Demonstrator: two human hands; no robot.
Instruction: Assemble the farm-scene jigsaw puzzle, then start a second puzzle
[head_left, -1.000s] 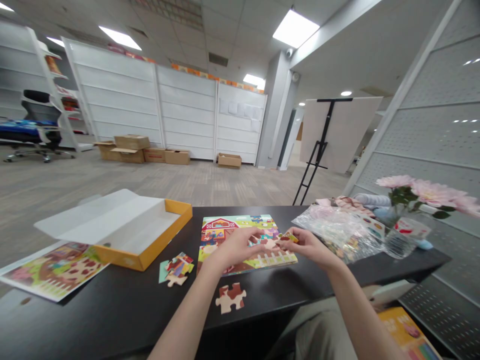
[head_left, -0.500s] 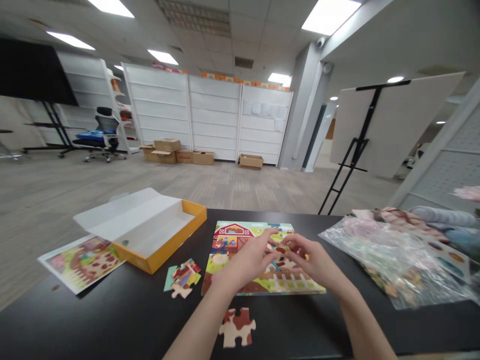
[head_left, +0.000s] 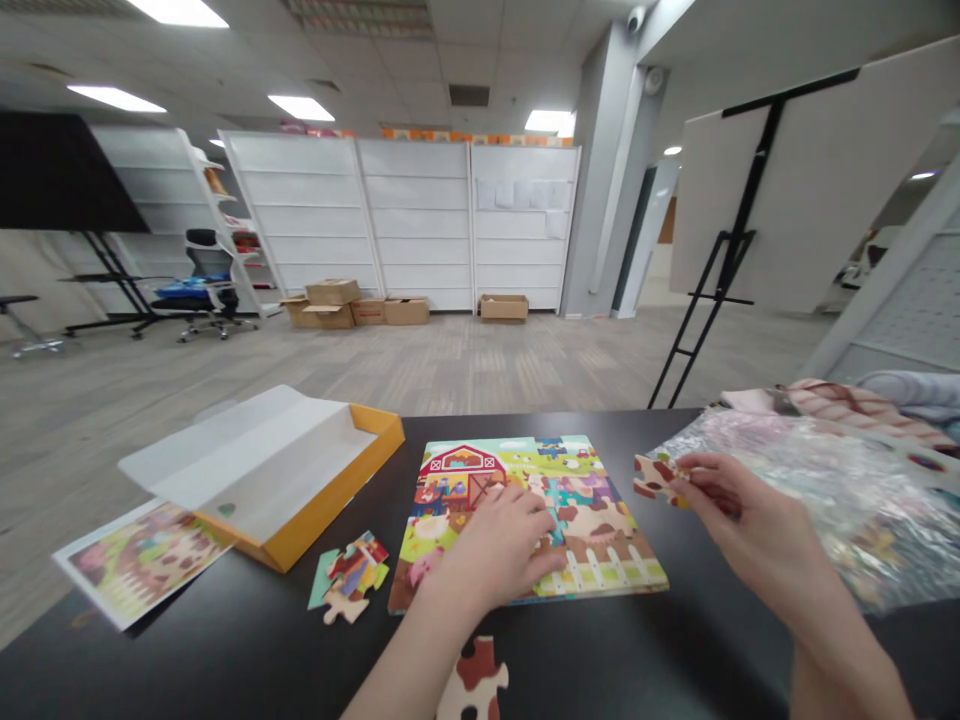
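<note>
A farm-scene jigsaw puzzle lies on the black table, with a red barn at its upper left and a white fence along its lower right. My left hand rests on the middle of it, fingers spread, and covers part of the picture. Right of the puzzle, my right hand pinches a brown and cream puzzle piece above the table. Another brown and cream piece lies near the table's front edge, partly behind my left forearm. Several loose pieces are heaped left of the puzzle.
An open yellow box with a white lid stands at the left, beside a printed picture sheet. Clear plastic bags cover the table's right side. Farther back are cardboard boxes and a black stand.
My right hand has moved right, off the puzzle, and now holds a piece. My left hand lies flatter on the puzzle. The view has shifted slightly.
</note>
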